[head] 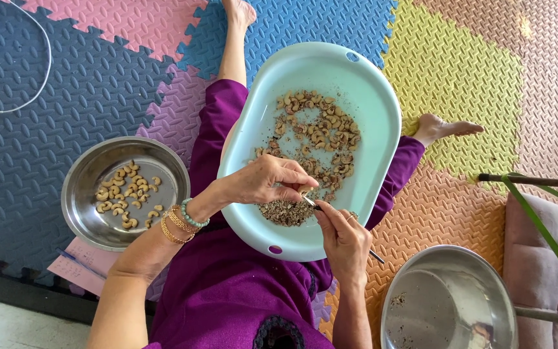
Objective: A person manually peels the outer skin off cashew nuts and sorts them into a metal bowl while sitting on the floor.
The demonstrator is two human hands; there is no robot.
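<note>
My left hand point(269, 180) pinches a cashew nut point(304, 192) over the near end of a pale blue oval tray point(376, 97) that rests on my lap. My right hand point(345, 236) grips a small knife point(309, 201), its blade touching the nut. Several unpeeled cashews point(318, 132) lie scattered in the tray. A heap of brown peel scraps point(285, 212) sits just under my hands. Bracelets circle my left wrist.
A steel bowl point(88, 184) with several peeled cashews point(126, 194) stands on the floor to the left. Another steel bowl point(450, 300), almost bare, sits at lower right. Coloured foam mats point(460, 71) cover the floor. A pink paper point(85, 264) lies under the left bowl, and a white cable point(40, 71) runs at upper left.
</note>
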